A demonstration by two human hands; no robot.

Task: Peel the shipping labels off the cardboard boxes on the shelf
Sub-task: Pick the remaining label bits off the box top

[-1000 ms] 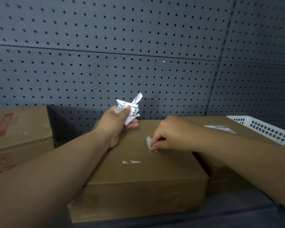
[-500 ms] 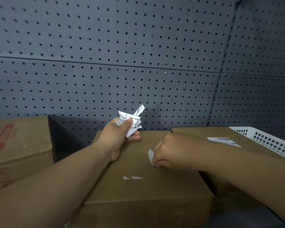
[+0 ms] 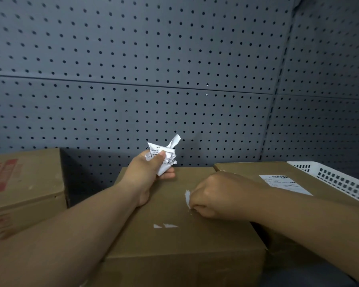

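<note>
Label scrap [image 3: 187, 198] pinched by right hand [image 3: 220, 196], crumpled labels [image 3: 164, 157] in left hand [image 3: 146, 172]

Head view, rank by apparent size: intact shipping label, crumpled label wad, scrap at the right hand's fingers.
1. intact shipping label, largest
2. crumpled label wad, partly hidden in the left hand
3. scrap, smallest

— "What stands behind, from where you are?"
— "A dark grey perforated metal back panel [image 3: 133, 59], with rows of small round holes and one horizontal seam across it. At right it meets a second grey perforated panel [image 3: 330, 79] along an upright joint."
— "Anything else?"
— "A white slotted plastic basket [image 3: 338, 181], low at far right, partly cut off by the edge of view."
</note>
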